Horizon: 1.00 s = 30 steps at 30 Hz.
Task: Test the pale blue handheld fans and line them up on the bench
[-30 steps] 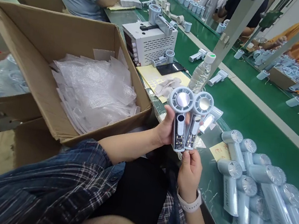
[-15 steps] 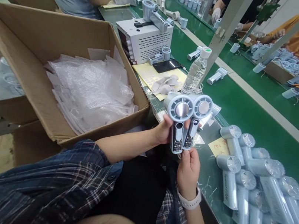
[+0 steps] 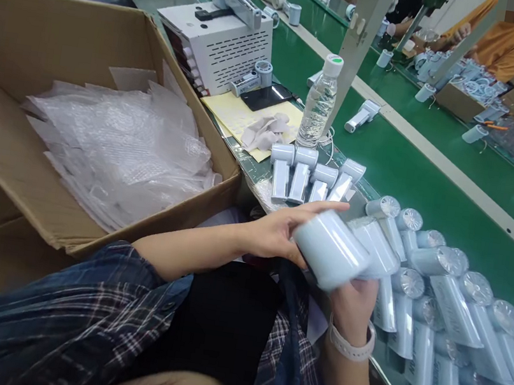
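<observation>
Two pale-blue handheld fans are tilted in front of my body, slightly blurred by motion, their smooth barrel sides toward me. My left hand grips the nearer one from the left, thumb below and fingers reaching behind it. From underneath, my right hand, with a white band at the wrist, is closed around the fans; most of its fingers are hidden. Just beyond my hands, several unwrapped fans lie in a row on the bench. To the right is a pile of fans in clear wrapping.
A cardboard box of clear bubble bags stands at left. Behind the row are a water bottle, crumpled finger cots, a phone and a white power unit. A metal post rises beside the green belt. Co-workers sit around.
The two fans have turned over, from showing grilles and circuit boards to showing their barrel sides, and moved right. My right hand shifted right beneath them. The row of fans behind is now uncovered.
</observation>
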Tool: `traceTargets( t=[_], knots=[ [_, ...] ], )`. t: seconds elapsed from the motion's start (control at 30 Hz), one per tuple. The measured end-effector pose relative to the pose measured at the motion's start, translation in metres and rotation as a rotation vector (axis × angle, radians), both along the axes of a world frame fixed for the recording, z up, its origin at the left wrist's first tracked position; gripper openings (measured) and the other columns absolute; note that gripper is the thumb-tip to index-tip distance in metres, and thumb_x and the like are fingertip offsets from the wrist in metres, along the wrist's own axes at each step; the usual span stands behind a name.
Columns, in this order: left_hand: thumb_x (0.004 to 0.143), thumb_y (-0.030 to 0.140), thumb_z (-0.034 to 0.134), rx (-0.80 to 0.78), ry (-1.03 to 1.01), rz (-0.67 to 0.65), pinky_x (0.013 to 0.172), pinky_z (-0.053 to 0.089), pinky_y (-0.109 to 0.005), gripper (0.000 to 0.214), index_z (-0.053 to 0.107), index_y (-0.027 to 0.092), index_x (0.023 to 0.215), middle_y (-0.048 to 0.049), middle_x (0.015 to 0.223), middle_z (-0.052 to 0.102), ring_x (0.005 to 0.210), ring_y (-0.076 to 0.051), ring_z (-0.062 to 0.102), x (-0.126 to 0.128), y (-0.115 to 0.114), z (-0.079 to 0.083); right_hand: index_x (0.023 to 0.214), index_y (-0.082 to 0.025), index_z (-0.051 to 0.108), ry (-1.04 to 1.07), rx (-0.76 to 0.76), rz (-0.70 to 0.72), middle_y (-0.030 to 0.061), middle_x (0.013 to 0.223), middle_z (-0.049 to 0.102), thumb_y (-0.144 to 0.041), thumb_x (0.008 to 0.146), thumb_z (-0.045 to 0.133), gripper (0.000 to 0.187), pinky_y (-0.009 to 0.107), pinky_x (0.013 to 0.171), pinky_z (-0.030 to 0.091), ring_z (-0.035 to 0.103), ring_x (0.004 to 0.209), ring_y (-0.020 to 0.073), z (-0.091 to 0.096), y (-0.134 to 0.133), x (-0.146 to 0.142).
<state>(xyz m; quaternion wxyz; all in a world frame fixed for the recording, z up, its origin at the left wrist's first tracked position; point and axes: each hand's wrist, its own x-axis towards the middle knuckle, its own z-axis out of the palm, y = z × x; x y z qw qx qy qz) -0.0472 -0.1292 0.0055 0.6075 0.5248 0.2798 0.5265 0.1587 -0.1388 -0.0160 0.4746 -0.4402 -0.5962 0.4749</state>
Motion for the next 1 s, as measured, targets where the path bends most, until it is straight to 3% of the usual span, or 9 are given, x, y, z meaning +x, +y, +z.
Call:
traceTargets(
  t=[0.1, 0.17, 0.23, 0.33, 0.4, 0.47, 0.6, 0.73, 1.0],
  knots=[
    [0.079, 0.070, 0.074, -0.135, -0.100, -0.020, 0.089, 0.056, -0.041, 0.059, 0.073, 0.015, 0.100, -0.0132, 0.100, 0.074, 0.098, -0.029, 0.070, -0.005, -0.001, -0.002, 0.112, -0.020, 0.068, 0.113, -0.065, 0.018, 0.0116, 0.090, 0.075, -0.064, 0.081, 0.075, 0.054, 0.051, 0.084, 0.060, 0.073, 0.092, 0.0323, -0.001, -0.002, -0.004],
    [0.082, 0.078, 0.063, -0.227, -0.187, -0.075, 0.078, 0.057, -0.037, 0.066, 0.069, 0.014, 0.100, -0.0107, 0.088, 0.071, 0.086, -0.026, 0.069, -0.007, -0.003, -0.004, 0.116, -0.022, 0.063, 0.201, -0.119, 0.057, 0.0097, 0.087, 0.072, -0.074, 0.084, 0.065, 0.061, 0.047, 0.075, 0.061, 0.073, 0.081, 0.0289, 0.001, -0.002, -0.012],
    [0.080, 0.076, 0.068, -0.286, -0.256, -0.111, 0.072, 0.056, -0.034, 0.064, 0.064, 0.016, 0.102, -0.0079, 0.086, 0.068, 0.080, -0.023, 0.067, -0.008, -0.005, -0.005, 0.118, -0.023, 0.058, 0.272, -0.187, 0.083, 0.0083, 0.091, 0.071, -0.075, 0.088, 0.057, 0.059, 0.041, 0.066, 0.060, 0.069, 0.069, 0.0229, 0.003, 0.000, -0.021],
    [0.071, 0.051, 0.089, -0.284, -0.316, -0.062, 0.074, 0.055, -0.032, 0.059, 0.056, 0.020, 0.109, -0.0042, 0.094, 0.065, 0.082, -0.019, 0.066, -0.007, -0.008, -0.006, 0.116, -0.025, 0.051, 0.328, -0.271, 0.096, 0.0041, 0.092, 0.068, -0.066, 0.093, 0.056, 0.047, 0.035, 0.058, 0.056, 0.061, 0.059, 0.0164, 0.006, 0.001, -0.026],
    [0.068, 0.035, 0.092, -0.278, -0.309, -0.028, 0.074, 0.054, -0.031, 0.060, 0.051, 0.021, 0.109, -0.0027, 0.096, 0.063, 0.081, -0.017, 0.065, -0.006, -0.009, -0.008, 0.114, -0.025, 0.051, 0.321, -0.309, 0.133, 0.0039, 0.093, 0.067, -0.058, 0.094, 0.057, 0.039, 0.035, 0.060, 0.056, 0.062, 0.063, 0.0171, 0.006, 0.001, -0.024],
    [0.068, 0.031, 0.090, -0.286, -0.281, -0.009, 0.070, 0.051, -0.029, 0.058, 0.049, 0.021, 0.108, -0.0010, 0.092, 0.062, 0.075, -0.015, 0.064, -0.005, -0.008, -0.011, 0.113, -0.025, 0.052, 0.312, -0.305, 0.182, 0.0053, 0.099, 0.067, -0.052, 0.092, 0.059, 0.034, 0.037, 0.065, 0.058, 0.065, 0.070, 0.0190, 0.006, -0.001, -0.020],
    [0.073, 0.031, 0.087, -0.245, -0.262, -0.008, 0.066, 0.051, -0.027, 0.056, 0.047, 0.021, 0.110, 0.0003, 0.092, 0.061, 0.071, -0.013, 0.063, -0.004, -0.007, -0.017, 0.119, -0.029, 0.051, 0.318, -0.215, 0.204, 0.0055, 0.106, 0.066, -0.045, 0.089, 0.067, 0.037, 0.041, 0.071, 0.059, 0.067, 0.077, 0.0207, 0.006, -0.006, -0.015],
    [0.077, 0.033, 0.085, -0.200, -0.238, -0.063, 0.064, 0.052, -0.027, 0.051, 0.046, 0.021, 0.108, -0.0001, 0.092, 0.060, 0.072, -0.014, 0.064, -0.004, -0.008, -0.016, 0.117, -0.028, 0.050, 0.283, -0.187, 0.199, 0.0063, 0.104, 0.066, -0.046, 0.092, 0.064, 0.034, 0.040, 0.067, 0.059, 0.064, 0.071, 0.0193, 0.008, -0.008, -0.016],
    [0.077, 0.036, 0.086, -0.196, -0.206, -0.073, 0.071, 0.054, -0.029, 0.052, 0.048, 0.018, 0.109, -0.0037, 0.094, 0.063, 0.077, -0.016, 0.065, -0.007, -0.008, -0.009, 0.122, -0.030, 0.050, 0.402, -0.255, 0.133, 0.0057, 0.113, 0.064, -0.036, 0.087, 0.072, 0.042, 0.040, 0.074, 0.060, 0.066, 0.084, 0.0203, 0.003, -0.007, -0.020]
  ],
)
